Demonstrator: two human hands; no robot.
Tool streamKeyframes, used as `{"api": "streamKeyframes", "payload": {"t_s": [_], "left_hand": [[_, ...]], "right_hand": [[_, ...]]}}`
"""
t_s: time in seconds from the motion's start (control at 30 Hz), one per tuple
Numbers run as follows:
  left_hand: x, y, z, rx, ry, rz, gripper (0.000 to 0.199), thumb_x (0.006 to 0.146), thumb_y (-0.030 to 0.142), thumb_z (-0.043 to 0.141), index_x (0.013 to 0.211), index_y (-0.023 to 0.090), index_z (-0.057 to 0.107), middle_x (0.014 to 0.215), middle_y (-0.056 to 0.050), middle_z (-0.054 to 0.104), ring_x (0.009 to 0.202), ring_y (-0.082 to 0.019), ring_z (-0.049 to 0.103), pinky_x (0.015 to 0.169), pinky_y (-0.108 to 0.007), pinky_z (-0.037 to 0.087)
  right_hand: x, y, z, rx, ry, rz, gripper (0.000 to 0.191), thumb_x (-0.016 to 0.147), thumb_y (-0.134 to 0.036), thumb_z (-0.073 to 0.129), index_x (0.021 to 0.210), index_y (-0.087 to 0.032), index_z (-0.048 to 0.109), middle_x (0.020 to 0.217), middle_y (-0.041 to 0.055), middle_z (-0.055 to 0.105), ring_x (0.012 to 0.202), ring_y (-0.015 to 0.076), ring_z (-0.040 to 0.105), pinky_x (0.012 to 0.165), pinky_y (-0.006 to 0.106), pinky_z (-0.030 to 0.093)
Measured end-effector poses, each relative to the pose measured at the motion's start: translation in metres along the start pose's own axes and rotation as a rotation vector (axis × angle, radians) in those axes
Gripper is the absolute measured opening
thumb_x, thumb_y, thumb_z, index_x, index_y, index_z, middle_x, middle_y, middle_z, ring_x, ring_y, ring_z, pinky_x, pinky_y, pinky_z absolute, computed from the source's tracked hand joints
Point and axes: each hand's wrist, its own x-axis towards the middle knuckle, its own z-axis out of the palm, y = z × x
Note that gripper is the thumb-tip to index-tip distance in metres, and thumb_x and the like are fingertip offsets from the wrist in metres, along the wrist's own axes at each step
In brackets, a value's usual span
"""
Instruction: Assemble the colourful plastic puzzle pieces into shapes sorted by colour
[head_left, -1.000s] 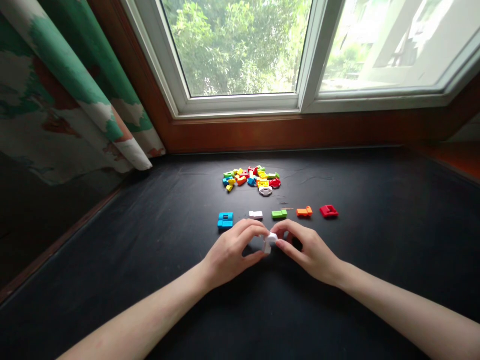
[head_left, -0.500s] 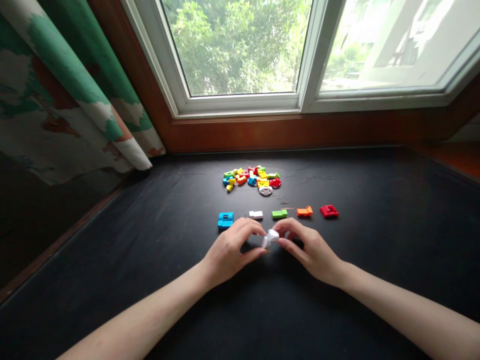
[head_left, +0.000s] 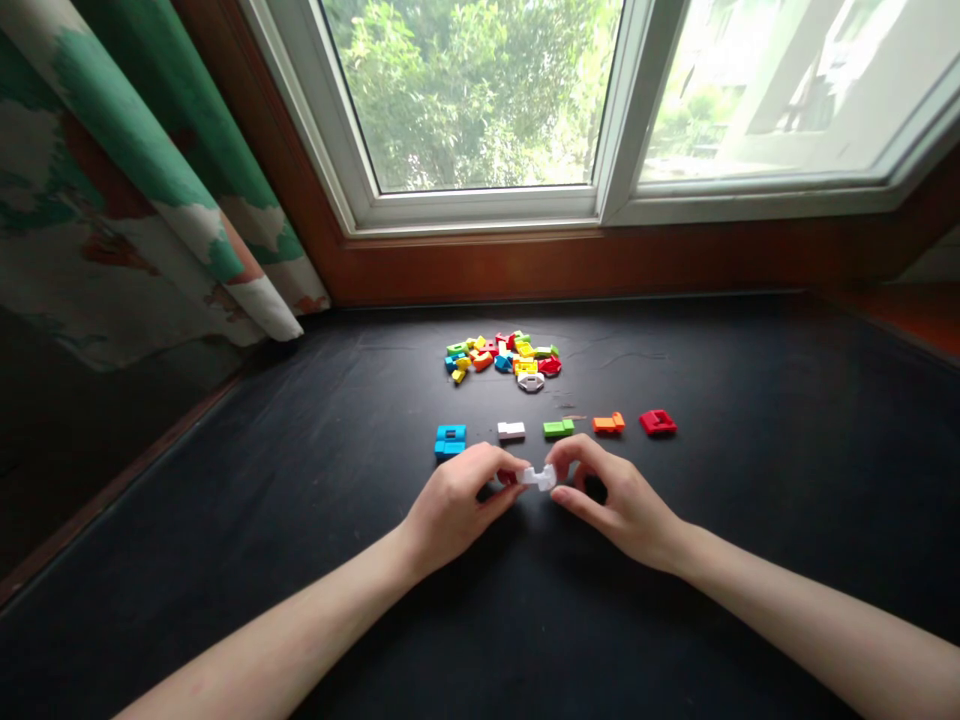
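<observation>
A small white plastic piece [head_left: 538,478] is held above the black table, between my two hands. The fingertips of my left hand [head_left: 459,500] pinch its left end. My right hand [head_left: 626,500] is curved around the right end, with thumb and forefinger at its edge. Just beyond the hands lies a row of pieces: a blue one [head_left: 451,441], a white block [head_left: 511,431], a green one [head_left: 558,429], an orange one [head_left: 608,424] and a red one [head_left: 658,422].
Farther back on the black table [head_left: 360,400] is a pile of small coloured pieces [head_left: 483,361], with a white piece [head_left: 531,382] at its front edge. A window [head_left: 480,210] stands behind, and a patterned curtain [head_left: 172,190] hangs at the left.
The white piece has turned and now lies more level between the hands. My left finger and thumb have come closer together on it. The row and the pile look the same.
</observation>
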Motion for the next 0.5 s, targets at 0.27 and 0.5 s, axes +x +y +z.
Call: {"api": "streamKeyframes", "payload": {"t_s": [0.27, 0.5], "left_hand": [[0.0045, 0.0023, -0.0039, 0.026, 0.026, 0.132, 0.007, 0.092, 0.015, 0.060, 0.095, 0.017, 0.067, 0.089, -0.007, 0.073, 0.084, -0.019, 0.069, 0.074, -0.028, 0.058], [0.0033, 0.0018, -0.0019, 0.075, 0.047, 0.182, 0.010, 0.091, 0.013, 0.061, 0.098, 0.017, 0.067, 0.095, -0.008, 0.074, 0.087, -0.019, 0.070, 0.077, -0.029, 0.059]], "right_hand": [[0.0005, -0.0019, 0.0003, 0.013, -0.002, 0.010, 0.014, 0.089, -0.025, 0.063, 0.100, -0.020, 0.056, 0.094, 0.0042, 0.063, 0.074, 0.0152, 0.059, 0.064, 0.026, 0.052], [-0.0001, -0.0013, 0.0002, 0.012, -0.004, 0.009, 0.016, 0.089, -0.027, 0.064, 0.101, -0.020, 0.056, 0.096, 0.0053, 0.064, 0.079, 0.0167, 0.060, 0.065, 0.027, 0.052]]}}
